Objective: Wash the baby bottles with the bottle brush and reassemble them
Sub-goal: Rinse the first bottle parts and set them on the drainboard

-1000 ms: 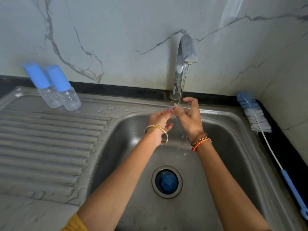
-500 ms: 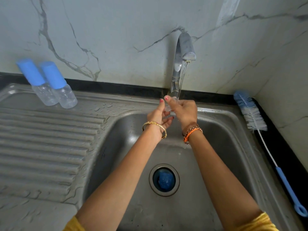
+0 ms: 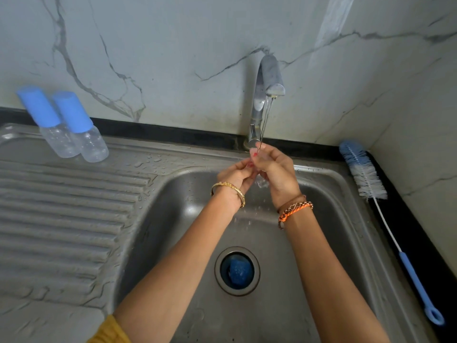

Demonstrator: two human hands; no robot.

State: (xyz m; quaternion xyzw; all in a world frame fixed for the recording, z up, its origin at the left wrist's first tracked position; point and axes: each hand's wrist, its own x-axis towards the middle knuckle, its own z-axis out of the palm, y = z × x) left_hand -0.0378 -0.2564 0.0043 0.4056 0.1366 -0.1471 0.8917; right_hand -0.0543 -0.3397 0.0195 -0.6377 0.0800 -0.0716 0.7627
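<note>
Both hands are held together under the thin stream from the tap [image 3: 268, 78], over the steel sink [image 3: 173, 219]. My left hand [image 3: 235, 174] and my right hand [image 3: 277, 172] pinch a small clear bottle part [image 3: 261, 182] between curled fingers; it is mostly hidden, and water drips off it. Two clear baby bottles with blue caps [image 3: 60, 141] [image 3: 92, 147] stand side by side at the back left of the drainboard. The bottle brush [image 3: 363, 174], with blue and white bristles and a blue handle, lies along the sink's right edge.
The ribbed drainboard [image 3: 61, 206] fills the left side, wet near the basin. Something blue sits in the drain [image 3: 237, 271]. Marble walls close in behind and on the right, above a black counter strip [image 3: 420, 243].
The hands stayed under the stream, turning the clear part between the fingers. The right hand's fingers closed further over it. The view shifted slightly.
</note>
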